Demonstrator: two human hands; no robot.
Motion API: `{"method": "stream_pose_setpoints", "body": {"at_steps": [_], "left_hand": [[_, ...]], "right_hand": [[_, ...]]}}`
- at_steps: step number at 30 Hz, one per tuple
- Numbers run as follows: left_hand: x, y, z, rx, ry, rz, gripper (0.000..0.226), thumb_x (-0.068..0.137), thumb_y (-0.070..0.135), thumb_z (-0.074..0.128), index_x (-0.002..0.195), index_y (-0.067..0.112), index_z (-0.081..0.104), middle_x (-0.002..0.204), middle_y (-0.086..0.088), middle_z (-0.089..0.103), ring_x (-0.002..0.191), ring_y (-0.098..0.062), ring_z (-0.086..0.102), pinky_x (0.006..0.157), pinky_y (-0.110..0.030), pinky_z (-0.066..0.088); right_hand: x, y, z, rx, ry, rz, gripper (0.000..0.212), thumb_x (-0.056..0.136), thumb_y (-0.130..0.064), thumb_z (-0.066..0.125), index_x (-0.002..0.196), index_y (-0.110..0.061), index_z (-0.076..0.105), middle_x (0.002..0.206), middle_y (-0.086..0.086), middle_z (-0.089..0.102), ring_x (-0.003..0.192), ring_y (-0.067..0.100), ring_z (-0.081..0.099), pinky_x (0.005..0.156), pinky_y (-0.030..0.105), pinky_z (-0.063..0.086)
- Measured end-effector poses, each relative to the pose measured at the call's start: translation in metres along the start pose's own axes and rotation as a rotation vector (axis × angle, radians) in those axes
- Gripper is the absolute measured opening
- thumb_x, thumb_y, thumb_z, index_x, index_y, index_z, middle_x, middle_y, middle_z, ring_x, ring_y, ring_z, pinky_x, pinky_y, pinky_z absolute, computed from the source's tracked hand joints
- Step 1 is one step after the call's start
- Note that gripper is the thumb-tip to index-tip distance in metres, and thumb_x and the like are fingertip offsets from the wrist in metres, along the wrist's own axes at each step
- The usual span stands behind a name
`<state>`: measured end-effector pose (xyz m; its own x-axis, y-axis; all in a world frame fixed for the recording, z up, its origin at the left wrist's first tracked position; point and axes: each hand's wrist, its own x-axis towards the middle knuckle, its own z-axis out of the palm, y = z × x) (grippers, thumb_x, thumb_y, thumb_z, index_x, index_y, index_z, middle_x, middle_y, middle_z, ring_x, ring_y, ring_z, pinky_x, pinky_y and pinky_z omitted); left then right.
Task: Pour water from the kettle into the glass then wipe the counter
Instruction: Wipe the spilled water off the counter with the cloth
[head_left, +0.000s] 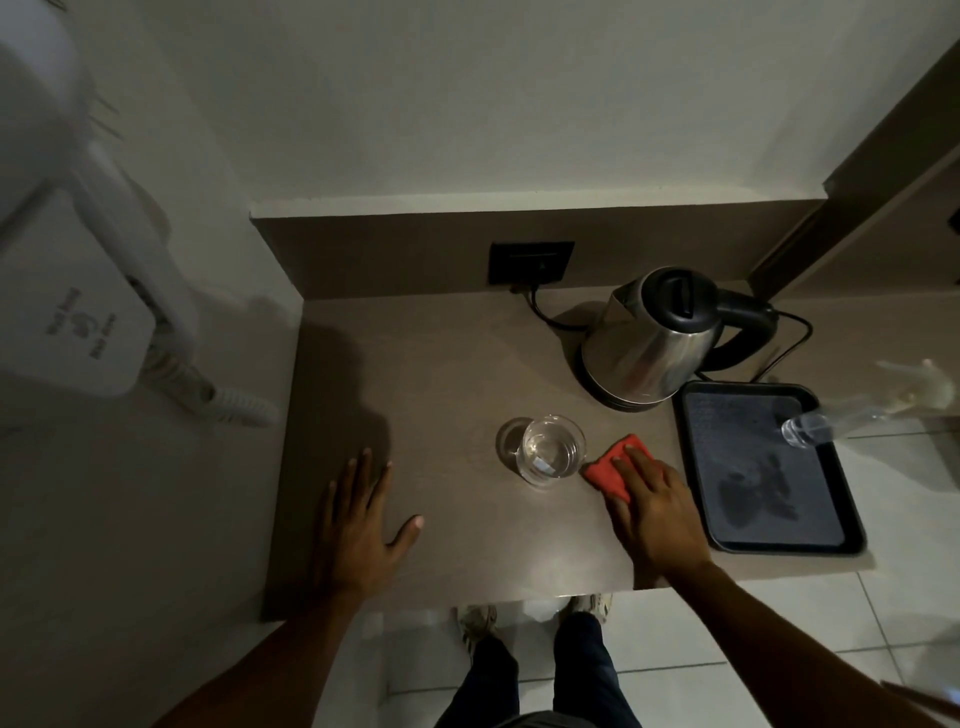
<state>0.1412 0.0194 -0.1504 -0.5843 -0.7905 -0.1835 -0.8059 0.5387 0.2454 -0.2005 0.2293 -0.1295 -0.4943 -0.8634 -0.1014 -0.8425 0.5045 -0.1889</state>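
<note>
A steel kettle (652, 338) with a black lid and handle stands on its base at the back right of the brown counter (457, 374). A clear glass (551, 449) holding water stands in the middle of the counter. Just right of the glass lies a red cloth (608, 470), with my right hand (657, 512) pressed flat on top of it. My left hand (361, 525) rests flat on the counter's left part, fingers spread, holding nothing.
A black tray (769, 545) sits at the counter's right edge, with a clear plastic bottle (810, 428) lying over its far corner. The kettle's cord runs to a black wall socket (531, 262). A white wall-mounted hairdryer (78, 291) hangs at left. The counter's front edge is near my feet.
</note>
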Motion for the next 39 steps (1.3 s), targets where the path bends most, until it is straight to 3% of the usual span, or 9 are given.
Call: {"method": "stream_pose_setpoints", "body": {"at_steps": [8, 17, 27, 33, 36, 39], "left_hand": [[-0.001, 0.002, 0.0, 0.009, 0.001, 0.004, 0.087, 0.091, 0.078, 0.017, 0.155, 0.02, 0.03, 0.165, -0.012, 0.022, 0.151, -0.032, 0.022, 0.117, -0.053, 0.023], [0.001, 0.001, 0.001, 0.008, -0.004, 0.013, 0.087, 0.091, 0.077, 0.017, 0.154, 0.019, 0.034, 0.164, -0.012, 0.023, 0.15, -0.034, 0.024, 0.116, -0.055, 0.025], [0.002, 0.001, 0.001, -0.023, -0.003, 0.034, 0.084, 0.091, 0.076, 0.021, 0.155, 0.023, 0.028, 0.165, -0.014, 0.022, 0.149, -0.035, 0.025, 0.115, -0.055, 0.025], [0.003, 0.0, 0.0, -0.003, -0.024, 0.045, 0.087, 0.09, 0.077, 0.022, 0.157, 0.022, 0.024, 0.166, -0.013, 0.018, 0.15, -0.036, 0.022, 0.115, -0.055, 0.024], [0.002, 0.003, -0.002, 0.011, -0.033, 0.034, 0.088, 0.09, 0.077, 0.021, 0.155, 0.018, 0.03, 0.164, -0.015, 0.022, 0.148, -0.037, 0.025, 0.114, -0.055, 0.025], [0.002, 0.007, -0.005, 0.031, -0.056, 0.007, 0.089, 0.091, 0.076, 0.018, 0.153, 0.014, 0.035, 0.162, -0.017, 0.026, 0.146, -0.038, 0.031, 0.112, -0.056, 0.027]], "right_hand": [[-0.01, -0.038, 0.001, 0.121, 0.113, 0.232, 0.055, 0.084, -0.029, 0.07, 0.132, -0.009, 0.055, 0.139, 0.02, 0.053, 0.113, 0.044, 0.052, 0.092, 0.052, 0.048], [-0.073, -0.095, 0.028, 0.234, 0.085, 0.095, 0.067, 0.065, -0.017, 0.085, 0.127, -0.009, 0.06, 0.135, 0.017, 0.057, 0.106, 0.039, 0.056, 0.084, 0.049, 0.053], [-0.051, -0.13, 0.018, 0.402, -0.054, -0.367, 0.045, 0.079, -0.028, 0.07, 0.121, -0.015, 0.064, 0.133, 0.006, 0.06, 0.111, 0.032, 0.057, 0.094, 0.039, 0.05], [-0.058, -0.079, -0.012, 0.606, 0.008, -0.241, 0.045, 0.087, -0.033, 0.059, 0.131, -0.022, 0.058, 0.141, -0.006, 0.051, 0.124, 0.011, 0.04, 0.107, 0.017, 0.029], [-0.053, -0.025, -0.034, 0.575, 0.145, -0.089, 0.046, 0.086, -0.034, 0.055, 0.129, -0.017, 0.06, 0.137, -0.001, 0.055, 0.122, 0.016, 0.046, 0.105, 0.034, 0.036], [-0.033, 0.04, -0.052, 0.468, 0.209, 0.189, 0.052, 0.084, -0.031, 0.055, 0.131, -0.009, 0.057, 0.135, 0.016, 0.058, 0.122, 0.032, 0.05, 0.103, 0.055, 0.039]]}}
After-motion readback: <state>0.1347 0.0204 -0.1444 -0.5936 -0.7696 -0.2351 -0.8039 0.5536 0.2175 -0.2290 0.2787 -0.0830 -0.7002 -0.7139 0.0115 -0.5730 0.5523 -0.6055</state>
